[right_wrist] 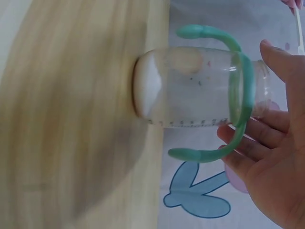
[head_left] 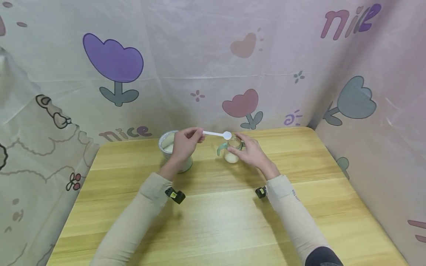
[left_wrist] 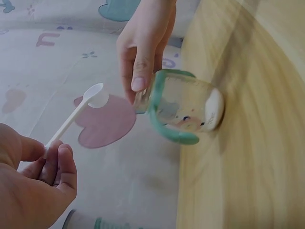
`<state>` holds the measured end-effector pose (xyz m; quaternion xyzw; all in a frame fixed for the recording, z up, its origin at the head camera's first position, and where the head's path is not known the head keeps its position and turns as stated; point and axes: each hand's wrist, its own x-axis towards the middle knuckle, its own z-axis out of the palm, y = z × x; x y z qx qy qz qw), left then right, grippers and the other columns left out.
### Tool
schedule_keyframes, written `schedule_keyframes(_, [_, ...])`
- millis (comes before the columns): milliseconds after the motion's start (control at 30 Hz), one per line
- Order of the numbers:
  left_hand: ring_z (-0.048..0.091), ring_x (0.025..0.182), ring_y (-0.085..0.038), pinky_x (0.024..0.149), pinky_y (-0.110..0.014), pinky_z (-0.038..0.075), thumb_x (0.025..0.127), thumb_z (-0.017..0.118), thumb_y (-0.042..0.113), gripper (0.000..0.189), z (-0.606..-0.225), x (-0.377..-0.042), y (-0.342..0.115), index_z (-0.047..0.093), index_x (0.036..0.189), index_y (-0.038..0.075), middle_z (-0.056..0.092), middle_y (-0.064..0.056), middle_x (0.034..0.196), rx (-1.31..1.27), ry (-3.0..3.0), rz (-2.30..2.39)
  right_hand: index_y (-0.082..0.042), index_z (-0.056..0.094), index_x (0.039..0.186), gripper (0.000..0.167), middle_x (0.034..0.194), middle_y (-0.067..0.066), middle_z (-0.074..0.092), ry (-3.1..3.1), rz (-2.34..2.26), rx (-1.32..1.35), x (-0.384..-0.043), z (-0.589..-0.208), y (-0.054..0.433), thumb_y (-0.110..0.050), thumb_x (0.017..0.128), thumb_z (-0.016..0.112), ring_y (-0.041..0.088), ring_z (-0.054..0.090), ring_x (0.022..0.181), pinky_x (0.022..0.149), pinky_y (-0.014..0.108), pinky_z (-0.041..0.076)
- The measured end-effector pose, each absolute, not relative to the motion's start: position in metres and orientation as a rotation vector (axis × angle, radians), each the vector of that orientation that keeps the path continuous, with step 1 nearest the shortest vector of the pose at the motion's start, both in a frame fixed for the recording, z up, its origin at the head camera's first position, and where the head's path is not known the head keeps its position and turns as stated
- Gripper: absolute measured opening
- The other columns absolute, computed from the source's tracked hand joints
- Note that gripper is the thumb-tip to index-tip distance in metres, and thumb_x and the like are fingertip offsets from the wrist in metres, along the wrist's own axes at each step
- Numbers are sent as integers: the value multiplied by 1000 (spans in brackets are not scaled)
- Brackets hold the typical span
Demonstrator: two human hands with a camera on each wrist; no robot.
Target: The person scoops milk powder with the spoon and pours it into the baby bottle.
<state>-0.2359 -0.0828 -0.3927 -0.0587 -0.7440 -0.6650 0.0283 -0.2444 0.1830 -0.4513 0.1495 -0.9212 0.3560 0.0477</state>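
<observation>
My left hand (head_left: 185, 143) pinches the end of a white measuring scoop (head_left: 213, 133) between thumb and fingertips. In the left wrist view the bowl of the scoop (left_wrist: 98, 96) hangs apart from the bottle, a little above its mouth. A clear baby bottle (right_wrist: 190, 90) with a green two-handled ring (right_wrist: 247, 86) stands upright on the table, uncapped, with white powder (right_wrist: 148, 86) at its bottom. Around the bottle's neck, the thumb and fingers of my right hand (head_left: 253, 152) hold it from the right side.
Left of the bottle stands an open can (head_left: 186, 165) with pale powder inside, partly covered by my left hand. The wooden table (head_left: 213, 221) meets a printed cloth backdrop (head_left: 186, 55) just behind the can and bottle. Another cloth side (head_left: 382, 147) rises at the right.
</observation>
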Motion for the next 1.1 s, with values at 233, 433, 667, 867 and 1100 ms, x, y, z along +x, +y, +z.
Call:
schedule_keyframes(233, [71, 86, -10, 81, -21, 62, 106, 66, 27, 33, -384, -237, -101, 74, 122, -1, 77, -20, 109, -96, -2346, -1975, -4, 46, 156, 79, 152, 20, 58, -2827, 1060, 502, -244, -440, 175, -51, 98, 72, 40, 53, 143, 121, 57, 40])
schedule_keyframes(433, [72, 86, -13, 72, -20, 59, 105, 67, 31, 34, -381, -235, -113, 75, 123, 4, 78, -13, 104, -10, -2361, -1964, -7, 47, 156, 75, 153, 18, 58, -2843, 1031, 535, -245, -434, 167, -49, 98, 72, 39, 52, 144, 120, 56, 42])
schedule_keyframes(667, [73, 88, -10, 72, -19, 58, 106, 64, 36, 38, -380, -231, -129, 74, 127, 5, 77, -17, 113, 29, -2377, -1956, -8, 47, 156, 75, 156, 16, 54, -2859, 1039, 557, -246, -429, 156, -49, 98, 72, 38, 48, 147, 122, 57, 38])
schedule_keyframes(867, [74, 84, -8, 69, -19, 59, 107, 64, 29, 36, -383, -229, -145, 73, 126, 0, 77, 0, 95, -9, -2316, -1947, -7, 44, 159, 79, 160, 15, 51, -2848, 1043, 597, -247, -425, 147, -51, 98, 71, 39, 44, 150, 124, 58, 36])
schedule_keyframes(1100, [74, 80, -3, 71, -19, 60, 106, 65, 28, 37, -382, -228, -163, 72, 126, -3, 74, 13, 86, 23, -2269, -1948, -8, 44, 159, 80, 161, 14, 50, -2847, 1020, 629, -250, -423, 137, -53, 98, 70, 39, 43, 151, 125, 57, 33])
